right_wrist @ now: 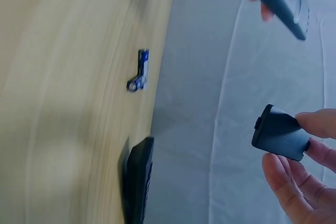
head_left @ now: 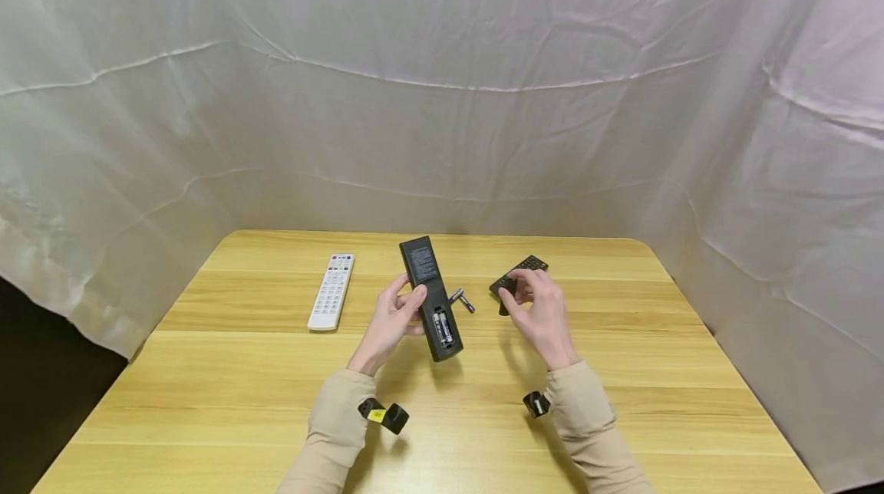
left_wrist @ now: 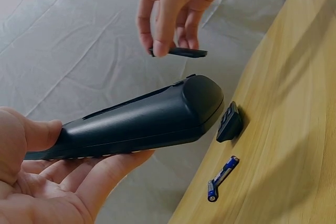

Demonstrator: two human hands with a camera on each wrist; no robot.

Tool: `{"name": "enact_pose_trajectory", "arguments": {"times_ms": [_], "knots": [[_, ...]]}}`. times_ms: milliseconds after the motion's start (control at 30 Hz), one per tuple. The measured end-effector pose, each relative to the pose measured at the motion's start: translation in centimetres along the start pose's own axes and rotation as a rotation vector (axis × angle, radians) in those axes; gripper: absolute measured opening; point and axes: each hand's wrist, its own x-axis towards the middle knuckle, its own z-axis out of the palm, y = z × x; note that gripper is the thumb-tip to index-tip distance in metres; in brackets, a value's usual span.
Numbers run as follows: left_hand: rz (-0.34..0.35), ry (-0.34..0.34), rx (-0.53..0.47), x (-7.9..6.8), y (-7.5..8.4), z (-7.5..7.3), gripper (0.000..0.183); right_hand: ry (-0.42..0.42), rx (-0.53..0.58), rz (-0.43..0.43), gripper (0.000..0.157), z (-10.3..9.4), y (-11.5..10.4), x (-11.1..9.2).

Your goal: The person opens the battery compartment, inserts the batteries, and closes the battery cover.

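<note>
Left hand (head_left: 394, 317) grips a black remote (head_left: 433, 296), tilted, back side up; its battery compartment is uncovered, two batteries (head_left: 443, 327) seated side by side. Right hand (head_left: 543, 314) pinches a small black piece (head_left: 503, 310); a second black remote (head_left: 533, 262) lies keys up just beyond. Two loose batteries (head_left: 467, 304) lie at an angle on the wood-grain table (head_left: 207, 410), between the hands. White remote (head_left: 331, 291): keys up, left of left hand. Pale fabric (head_left: 442, 126) hangs behind the table.

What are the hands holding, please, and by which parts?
The left hand holds the open-backed black remote around its middle; the right hand pinches the black battery cover by its edges.
</note>
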Motion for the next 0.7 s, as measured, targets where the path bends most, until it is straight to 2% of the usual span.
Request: {"name": "enact_pose_trajectory", "arguments": {"times_ms": [533, 700], "knots": [[0.011, 0.005, 0.016, 0.0, -0.2, 0.1, 0.043, 0.012, 0.122, -0.146, 0.032, 1.9, -3.5, -1.1], [0.015, 0.008, 0.023, 0.1, -0.3, 0.1, 0.043, -0.004, 0.171, -0.166, 0.032, 2.6, -4.1, -1.5]]}}
